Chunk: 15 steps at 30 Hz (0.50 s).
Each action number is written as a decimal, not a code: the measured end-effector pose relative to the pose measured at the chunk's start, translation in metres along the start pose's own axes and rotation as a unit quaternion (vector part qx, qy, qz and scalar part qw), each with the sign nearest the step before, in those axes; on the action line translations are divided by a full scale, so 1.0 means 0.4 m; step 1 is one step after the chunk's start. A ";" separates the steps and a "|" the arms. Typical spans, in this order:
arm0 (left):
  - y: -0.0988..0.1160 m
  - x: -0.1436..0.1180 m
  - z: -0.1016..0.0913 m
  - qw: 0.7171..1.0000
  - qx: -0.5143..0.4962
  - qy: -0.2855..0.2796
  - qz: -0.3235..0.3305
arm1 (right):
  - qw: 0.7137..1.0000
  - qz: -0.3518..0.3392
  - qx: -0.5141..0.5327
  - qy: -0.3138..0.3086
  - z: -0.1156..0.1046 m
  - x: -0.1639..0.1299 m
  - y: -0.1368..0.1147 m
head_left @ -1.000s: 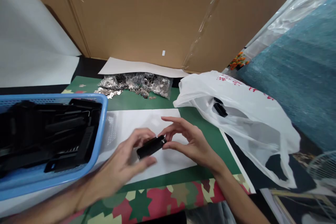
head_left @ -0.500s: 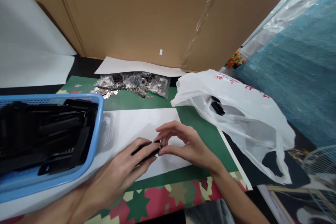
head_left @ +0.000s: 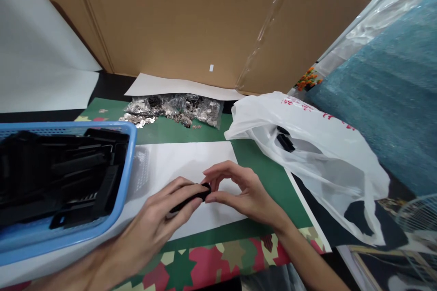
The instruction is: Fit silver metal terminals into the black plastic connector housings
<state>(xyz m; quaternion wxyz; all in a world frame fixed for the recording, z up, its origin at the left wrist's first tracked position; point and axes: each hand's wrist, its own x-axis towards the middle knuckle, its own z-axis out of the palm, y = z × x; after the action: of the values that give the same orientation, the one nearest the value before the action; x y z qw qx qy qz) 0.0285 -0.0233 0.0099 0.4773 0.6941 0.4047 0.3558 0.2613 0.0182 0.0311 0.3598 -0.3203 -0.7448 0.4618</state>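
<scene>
My left hand (head_left: pixel 167 209) is closed round a slim black plastic-looking part (head_left: pixel 187 198), its fingers over the top and thumb along the near side. What kind of part it is cannot be made out, as the fingers cover much of it. At its right end, the curved fingertips and thumb of my right hand (head_left: pixel 235 186) pinch together on the tip. Both hands are above a white sheet of paper (head_left: pixel 218 150). To the left, a blue plastic basket (head_left: pixel 131 163) holds many similar black parts (head_left: pixel 78 163).
Clear bags of small silvery metal pieces (head_left: pixel 208 111) lie at the back, some pieces loose beside them. A white plastic bag (head_left: pixel 327 132) with a black part (head_left: pixel 286 141) in its mouth is at right. Behind stands a cardboard wall (head_left: pixel 170 18). A green mat (head_left: pixel 252 159) covers the table.
The black part has turned a little in my left hand, showing a lighter edge at its near left end. My right hand stays at the other end. The view has shifted slightly.
</scene>
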 end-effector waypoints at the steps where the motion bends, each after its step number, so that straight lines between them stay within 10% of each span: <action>1: 0.000 0.004 0.000 0.999 -0.024 0.013 -0.030 | 1.000 -0.013 -0.028 -0.001 0.001 0.001 0.000; 8: -0.012 0.029 0.004 0.971 -0.167 0.087 -0.148 | 0.959 -0.131 -0.249 0.014 0.039 -0.001 0.014; 15: -0.033 0.027 0.009 0.958 -0.207 0.077 -0.183 | 0.981 -0.081 -0.170 0.046 0.043 -0.008 0.024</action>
<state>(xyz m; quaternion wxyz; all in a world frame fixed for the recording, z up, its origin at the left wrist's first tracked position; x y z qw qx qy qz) 0.0331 -0.0120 -0.0027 0.6346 0.4647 0.4780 0.3910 0.2501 0.0111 0.0159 0.3697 -0.3364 -0.8188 0.2825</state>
